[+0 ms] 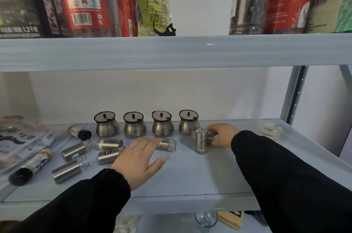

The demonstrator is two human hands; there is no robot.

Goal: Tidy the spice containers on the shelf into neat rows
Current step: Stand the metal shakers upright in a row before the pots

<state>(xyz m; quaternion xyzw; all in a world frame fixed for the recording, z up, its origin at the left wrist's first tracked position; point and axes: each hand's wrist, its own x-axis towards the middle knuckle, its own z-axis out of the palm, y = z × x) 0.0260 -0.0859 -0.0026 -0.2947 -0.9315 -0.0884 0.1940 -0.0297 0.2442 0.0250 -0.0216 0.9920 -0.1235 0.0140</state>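
Several round steel spice pots with lids stand in a row at the back of the grey shelf (190, 179); the leftmost pot (105, 124) is at the middle left. Steel shakers lie on their sides in front, such as one (70, 169) at the left and one (166, 144) under my left fingertips. My left hand (139, 158) is flat, fingers spread, over the lying shakers. My right hand (222, 134) grips an upright steel shaker (201, 140) in front of the rightmost pot (188, 122).
Two black-capped spice bottles (31, 166) (80, 132) lie at the left beside flat food packets (21, 141). A pale ribbed object (270, 130) sits at the back right. The upper shelf (171, 52) with jars and bags hangs overhead. A metal upright (294, 95) stands right.
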